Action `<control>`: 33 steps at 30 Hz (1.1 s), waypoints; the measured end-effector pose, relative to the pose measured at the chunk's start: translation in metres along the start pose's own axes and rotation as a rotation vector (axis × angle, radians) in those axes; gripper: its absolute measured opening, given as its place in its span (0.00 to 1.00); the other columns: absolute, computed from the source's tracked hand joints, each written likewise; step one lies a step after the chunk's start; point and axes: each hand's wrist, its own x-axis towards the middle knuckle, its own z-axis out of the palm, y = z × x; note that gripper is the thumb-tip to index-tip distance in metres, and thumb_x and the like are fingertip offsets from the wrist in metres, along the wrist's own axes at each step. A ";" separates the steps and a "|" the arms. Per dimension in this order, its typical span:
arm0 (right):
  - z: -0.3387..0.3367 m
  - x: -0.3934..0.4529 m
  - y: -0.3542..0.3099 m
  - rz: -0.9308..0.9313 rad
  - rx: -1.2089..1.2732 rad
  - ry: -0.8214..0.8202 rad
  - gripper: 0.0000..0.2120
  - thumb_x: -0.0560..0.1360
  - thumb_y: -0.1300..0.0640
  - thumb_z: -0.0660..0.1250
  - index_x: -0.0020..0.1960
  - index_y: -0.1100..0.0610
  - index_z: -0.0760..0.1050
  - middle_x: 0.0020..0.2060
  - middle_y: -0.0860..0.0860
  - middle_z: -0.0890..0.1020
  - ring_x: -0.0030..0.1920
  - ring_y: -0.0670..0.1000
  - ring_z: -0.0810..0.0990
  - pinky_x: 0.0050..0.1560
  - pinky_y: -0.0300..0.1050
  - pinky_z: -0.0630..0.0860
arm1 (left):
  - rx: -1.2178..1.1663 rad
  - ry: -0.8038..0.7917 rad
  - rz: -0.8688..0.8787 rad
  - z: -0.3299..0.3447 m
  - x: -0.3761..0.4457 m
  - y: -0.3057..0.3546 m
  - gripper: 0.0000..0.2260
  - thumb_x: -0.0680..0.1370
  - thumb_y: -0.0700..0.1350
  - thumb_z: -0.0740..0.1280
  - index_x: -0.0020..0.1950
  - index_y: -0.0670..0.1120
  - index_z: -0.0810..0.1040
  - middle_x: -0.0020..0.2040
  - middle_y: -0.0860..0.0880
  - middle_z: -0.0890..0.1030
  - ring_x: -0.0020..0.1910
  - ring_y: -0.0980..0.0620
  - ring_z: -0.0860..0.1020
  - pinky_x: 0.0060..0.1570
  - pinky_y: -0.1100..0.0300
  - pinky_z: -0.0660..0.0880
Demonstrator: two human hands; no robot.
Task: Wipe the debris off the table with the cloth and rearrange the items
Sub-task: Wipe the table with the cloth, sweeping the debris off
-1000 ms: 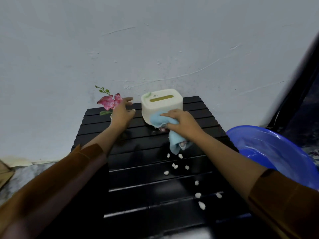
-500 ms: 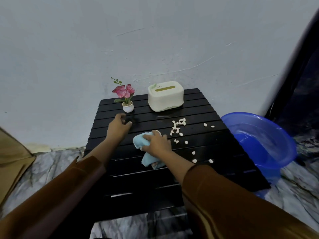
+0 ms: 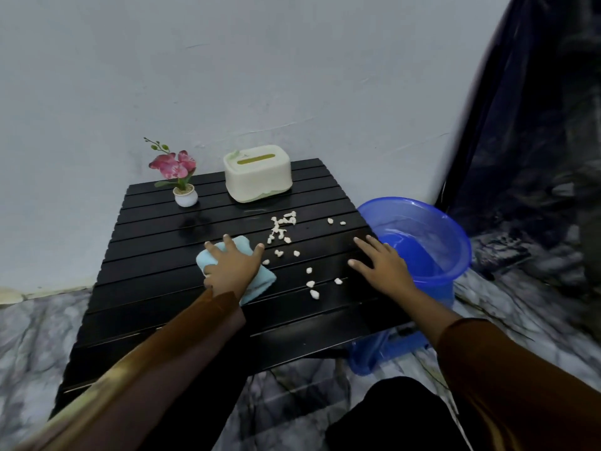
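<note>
A light blue cloth (image 3: 258,283) lies on the black slatted table (image 3: 153,255), left of centre. My left hand (image 3: 232,266) presses down on it with fingers spread. Several small white bits of debris (image 3: 281,227) are scattered to the right of the cloth, across the middle of the table. My right hand (image 3: 380,266) rests flat and empty on the table near its right edge, just right of the debris. A small pink flower in a white pot (image 3: 185,195) and a cream tissue box (image 3: 258,174) stand along the back edge.
A blue plastic basin (image 3: 432,229) sits on the floor against the table's right edge. The wall is close behind the table. A dark panel (image 3: 536,125) rises at the right. Marble floor (image 3: 39,336) surrounds the table.
The cloth has passed from my right hand to my left hand. My right hand has moved to the table's right edge by the basin. My left hand has left the flower pot area.
</note>
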 end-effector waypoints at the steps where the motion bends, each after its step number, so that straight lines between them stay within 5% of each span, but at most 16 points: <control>1: 0.000 -0.002 0.010 0.017 -0.007 -0.003 0.28 0.76 0.40 0.58 0.74 0.43 0.57 0.77 0.47 0.56 0.76 0.59 0.53 0.72 0.58 0.56 | -0.001 0.019 -0.010 0.003 0.000 0.000 0.36 0.75 0.66 0.57 0.78 0.52 0.50 0.79 0.43 0.45 0.73 0.31 0.56 0.69 0.38 0.58; 7: 0.009 -0.005 0.044 0.031 -0.080 -0.018 0.28 0.78 0.40 0.54 0.76 0.45 0.52 0.78 0.48 0.53 0.76 0.60 0.52 0.72 0.58 0.58 | 0.092 0.090 0.003 0.016 0.004 -0.006 0.34 0.72 0.66 0.61 0.75 0.55 0.56 0.77 0.44 0.52 0.70 0.34 0.60 0.65 0.39 0.62; 13: 0.018 -0.003 0.052 -0.022 -0.081 -0.025 0.27 0.80 0.43 0.50 0.76 0.49 0.52 0.78 0.49 0.52 0.73 0.60 0.61 0.68 0.58 0.66 | 0.118 0.214 0.048 0.023 0.006 -0.012 0.25 0.76 0.61 0.60 0.70 0.52 0.65 0.71 0.41 0.62 0.67 0.36 0.63 0.61 0.42 0.68; 19: 0.018 0.000 0.054 -0.026 -0.046 -0.033 0.26 0.80 0.44 0.51 0.76 0.47 0.51 0.78 0.54 0.51 0.74 0.60 0.57 0.68 0.57 0.67 | 0.128 0.303 -0.021 0.033 0.003 -0.010 0.25 0.76 0.61 0.60 0.71 0.54 0.64 0.74 0.37 0.55 0.66 0.34 0.62 0.62 0.41 0.67; 33: 0.016 0.014 0.061 -0.125 -0.211 -0.073 0.28 0.80 0.43 0.47 0.77 0.49 0.46 0.78 0.55 0.48 0.73 0.59 0.60 0.70 0.53 0.64 | 0.230 0.264 0.179 0.067 0.027 0.053 0.20 0.79 0.53 0.59 0.70 0.49 0.67 0.66 0.37 0.66 0.61 0.35 0.68 0.51 0.47 0.73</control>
